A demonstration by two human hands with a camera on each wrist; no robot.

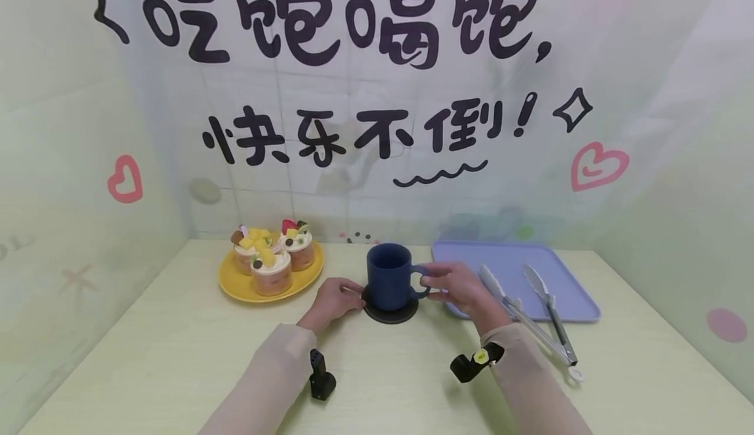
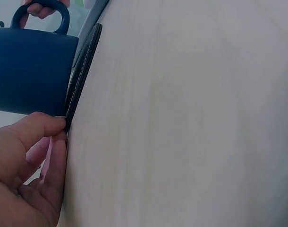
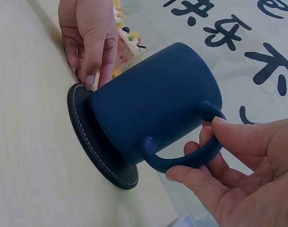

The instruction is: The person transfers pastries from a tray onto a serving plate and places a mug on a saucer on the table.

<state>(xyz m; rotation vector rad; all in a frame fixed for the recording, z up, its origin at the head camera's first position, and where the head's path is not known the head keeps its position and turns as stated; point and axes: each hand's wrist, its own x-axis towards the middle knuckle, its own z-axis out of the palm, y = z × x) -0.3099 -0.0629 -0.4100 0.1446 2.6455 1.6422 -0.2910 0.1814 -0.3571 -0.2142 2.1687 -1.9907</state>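
In the head view a dark blue mug (image 1: 389,278) stands upright over a round black coaster (image 1: 391,317) with pale edge stitching. My right hand (image 1: 462,284) grips the mug's handle; thumb and fingers (image 3: 196,182) wrap it in the right wrist view. On the other side, my left hand (image 1: 334,301) pinches the coaster's near-left edge between thumb and fingers. The left wrist view shows that thumb (image 2: 52,124) on the coaster's rim, close to the mug's base. The mug's underside is hidden.
A yellow plate (image 1: 230,290) with three dessert cups (image 1: 273,277) sits at the back left. At the back right, metal tongs (image 1: 554,311) lie spread across a lilac tray (image 1: 512,258), their ringed end over its front edge. A printed backdrop (image 1: 377,212) rises behind the table.
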